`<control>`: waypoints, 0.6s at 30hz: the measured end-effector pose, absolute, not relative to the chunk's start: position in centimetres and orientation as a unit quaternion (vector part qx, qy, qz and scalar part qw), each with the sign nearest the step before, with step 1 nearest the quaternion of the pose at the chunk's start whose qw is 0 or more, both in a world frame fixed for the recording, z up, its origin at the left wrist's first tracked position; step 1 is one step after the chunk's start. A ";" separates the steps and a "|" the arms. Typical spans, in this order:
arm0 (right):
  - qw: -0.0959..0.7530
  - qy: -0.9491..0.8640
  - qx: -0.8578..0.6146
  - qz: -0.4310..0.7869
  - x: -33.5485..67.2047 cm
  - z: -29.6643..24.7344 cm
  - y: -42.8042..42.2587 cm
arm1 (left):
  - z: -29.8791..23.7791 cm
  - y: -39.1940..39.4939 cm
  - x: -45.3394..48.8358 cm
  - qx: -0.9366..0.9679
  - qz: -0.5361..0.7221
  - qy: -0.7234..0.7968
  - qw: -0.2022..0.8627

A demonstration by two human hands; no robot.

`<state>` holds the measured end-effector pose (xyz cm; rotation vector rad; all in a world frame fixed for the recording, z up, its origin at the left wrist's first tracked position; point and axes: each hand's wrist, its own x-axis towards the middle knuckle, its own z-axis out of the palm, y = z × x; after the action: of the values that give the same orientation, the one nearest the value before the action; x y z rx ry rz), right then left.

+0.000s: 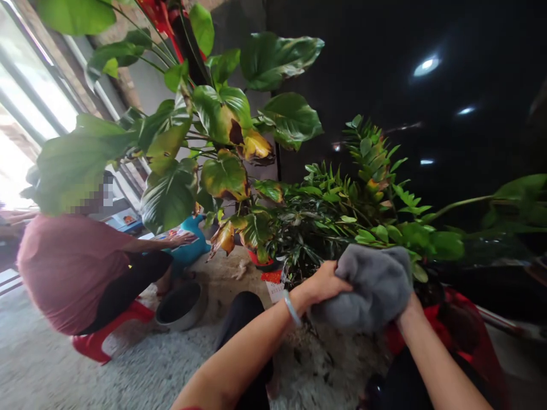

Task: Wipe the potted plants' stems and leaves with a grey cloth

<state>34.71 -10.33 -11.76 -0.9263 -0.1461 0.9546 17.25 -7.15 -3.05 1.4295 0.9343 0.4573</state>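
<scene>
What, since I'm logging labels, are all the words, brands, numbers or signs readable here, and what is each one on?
None can be read.
White paper: small marks, too small and blurred to read.
Red slip beside it: faint marks, not legible.
Cloth: no text visible.

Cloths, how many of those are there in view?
1: a gray cloth, bunched between the left hand, which grips it, and the right hand, mostly hidden behind it. Another could be hidden inside the bunch.
</scene>
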 end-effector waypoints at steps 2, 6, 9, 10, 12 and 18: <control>0.775 -0.060 -0.423 0.465 34.6 -11.3 -11.1 | -3.8 -7.0 14.7 0.671 0.130 0.400 0.611; 0.785 -0.044 -0.406 0.465 34.7 -10.8 -11.3 | -1.5 -5.3 11.4 0.633 0.243 0.359 0.641; 0.783 -0.053 -0.438 0.438 34.7 -11.0 -10.6 | 0.0 -3.5 12.3 0.520 0.414 0.349 0.661; 0.774 -0.059 -0.451 0.440 34.6 -11.1 -10.4 | -0.1 -3.2 12.9 0.491 0.445 0.362 0.656; 0.757 -0.056 -0.474 0.446 34.4 -11.2 -10.2 | -1.4 -3.2 13.7 0.470 0.452 0.418 0.633; 0.760 -0.033 -0.485 0.430 34.1 -10.7 -10.8 | -5.9 -7.4 10.5 0.509 0.278 0.519 0.628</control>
<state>34.05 -10.81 -10.74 -1.0567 -0.0722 0.9371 10.54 -7.38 -5.88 1.1677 1.1891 0.6367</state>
